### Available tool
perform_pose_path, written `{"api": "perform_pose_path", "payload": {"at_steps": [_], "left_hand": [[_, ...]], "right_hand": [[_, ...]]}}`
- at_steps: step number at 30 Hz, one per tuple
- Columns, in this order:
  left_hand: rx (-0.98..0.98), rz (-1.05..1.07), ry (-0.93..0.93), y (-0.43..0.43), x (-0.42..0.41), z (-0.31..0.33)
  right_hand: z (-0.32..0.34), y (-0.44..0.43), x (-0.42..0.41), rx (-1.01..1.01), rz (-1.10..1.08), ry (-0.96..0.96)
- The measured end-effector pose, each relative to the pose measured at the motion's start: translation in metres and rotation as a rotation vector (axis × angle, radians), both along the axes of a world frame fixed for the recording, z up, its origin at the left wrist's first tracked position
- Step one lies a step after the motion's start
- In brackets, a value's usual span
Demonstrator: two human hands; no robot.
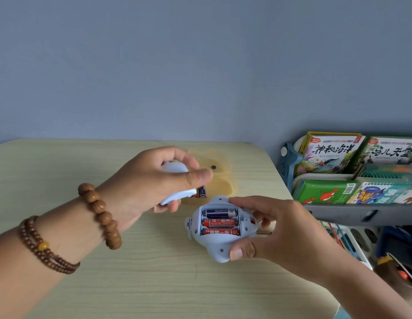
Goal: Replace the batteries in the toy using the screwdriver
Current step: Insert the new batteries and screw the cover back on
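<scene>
Toy (pixel 211 246), likely a light, stiff, slick plastic shell, is held near the table's (pixel 108 284) right edge, its rim pinched by the right hand (pixel 281 229), while the left hand (pixel 154 180) grips the loose cover (pixel 175 168).

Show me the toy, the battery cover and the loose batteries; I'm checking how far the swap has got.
toy (pixel 211 246): head view, pale shell below the open compartment.
battery cover (pixel 175 168): head view, its rounded upper part.
loose batteries (pixel 202 191): head view, the dark blue cell's side.
</scene>
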State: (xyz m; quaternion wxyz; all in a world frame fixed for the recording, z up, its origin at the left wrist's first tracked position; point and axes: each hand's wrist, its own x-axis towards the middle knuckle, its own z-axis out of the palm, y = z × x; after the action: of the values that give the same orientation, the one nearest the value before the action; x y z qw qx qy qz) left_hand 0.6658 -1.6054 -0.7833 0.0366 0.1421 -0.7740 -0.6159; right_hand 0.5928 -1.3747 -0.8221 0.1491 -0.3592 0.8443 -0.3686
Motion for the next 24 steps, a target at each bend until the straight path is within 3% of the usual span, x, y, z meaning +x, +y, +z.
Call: {"api": "perform_pose_path", "payload": {"at_steps": [5,12,18,24], "left_hand": [[-0.183,0.031,-0.020,0.004,-0.006,-0.001],[-0.552,-0.226,0.026,0.015,-0.009,-0.004],[-0.484,-0.261,0.213,0.016,-0.013,-0.006],[-0.420,-0.287,0.198,0.013,-0.015,-0.014]], "right_hand": [[0.000,-0.001,0.001,-0.007,-0.011,-0.011],[0.004,-0.001,0.002,-0.007,-0.013,-0.013],[0.008,-0.002,0.005,-0.023,0.007,-0.013],[0.011,-0.004,0.007,-0.036,0.021,-0.026]]}}
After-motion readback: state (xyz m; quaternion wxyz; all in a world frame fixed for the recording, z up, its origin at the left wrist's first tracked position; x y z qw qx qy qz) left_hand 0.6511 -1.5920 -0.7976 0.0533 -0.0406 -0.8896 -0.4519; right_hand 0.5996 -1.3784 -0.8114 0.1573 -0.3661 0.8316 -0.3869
